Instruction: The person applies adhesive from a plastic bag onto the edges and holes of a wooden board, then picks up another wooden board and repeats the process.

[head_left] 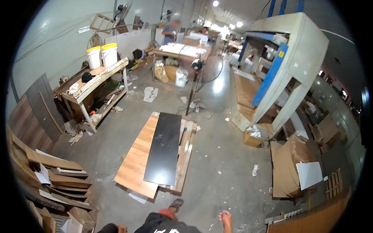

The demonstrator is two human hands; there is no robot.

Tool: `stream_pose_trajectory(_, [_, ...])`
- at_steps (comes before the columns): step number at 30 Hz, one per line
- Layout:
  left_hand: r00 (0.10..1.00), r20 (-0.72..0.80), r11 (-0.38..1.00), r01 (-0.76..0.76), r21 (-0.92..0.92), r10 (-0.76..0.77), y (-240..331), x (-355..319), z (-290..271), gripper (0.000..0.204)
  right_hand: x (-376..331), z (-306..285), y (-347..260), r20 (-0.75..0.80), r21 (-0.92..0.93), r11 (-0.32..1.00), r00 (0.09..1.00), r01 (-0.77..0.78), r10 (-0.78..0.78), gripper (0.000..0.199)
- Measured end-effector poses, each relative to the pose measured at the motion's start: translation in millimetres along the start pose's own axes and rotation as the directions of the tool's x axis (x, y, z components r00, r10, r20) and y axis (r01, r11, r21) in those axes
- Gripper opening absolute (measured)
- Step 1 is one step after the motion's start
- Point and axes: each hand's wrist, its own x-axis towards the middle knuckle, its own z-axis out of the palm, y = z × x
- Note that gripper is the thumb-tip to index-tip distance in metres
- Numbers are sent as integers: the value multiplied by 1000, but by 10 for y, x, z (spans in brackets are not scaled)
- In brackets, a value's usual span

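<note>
My right hand (224,216) hangs over the floor at the lower edge, its fingers loosely bent and nothing in them. Only a small part of my left hand (122,229) shows at the lower edge beside my dark clothing; its fingers cannot be made out. Ahead of me, a black panel (163,149) lies on top of a wood-grain panel (134,157). Both rest on a low wooden pallet (187,155), apart from my hands. My shoe (176,203) is just short of the panels' near edge.
A workbench (101,79) with white buckets (109,55) stands at the left. Stacked boards (58,180) fill the lower left. Beyond the pallet is a pedestal fan (198,65). A large pale machine (299,50) and stacked cardboard (289,167) stand right. A person (169,32) is at a far table.
</note>
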Motion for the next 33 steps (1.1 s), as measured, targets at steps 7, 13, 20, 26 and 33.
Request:
stream_pose_trajectory(7, [793,-121,769,-524,366,597,4335,712,-51,40,1126,351,-296,107,-129,939,937,-319,333,20])
stream_pose_trajectory(13, [395,-196,441,-813,380,898,8508,59,-331,42,2431,291,-1229,132,-155,931,927,-331,352,25])
stream_pose_trajectory(20, [513,-308,580,-538,612,801,9612,948,-575,48,4536,122,-2531,268,-234,943,917,-237,297,33])
stream_pose_trajectory(26, [685,-285,731,-545,411,670,9688,1323,120,53,6508,-561,-3828,194,-187,973,966,-136,172,40])
stream_pose_trajectory(33, [967,251,744,132,-655,50,9926,1360,-25,25,9153,-1012,-4887,321,82,992,939,98,-119,49])
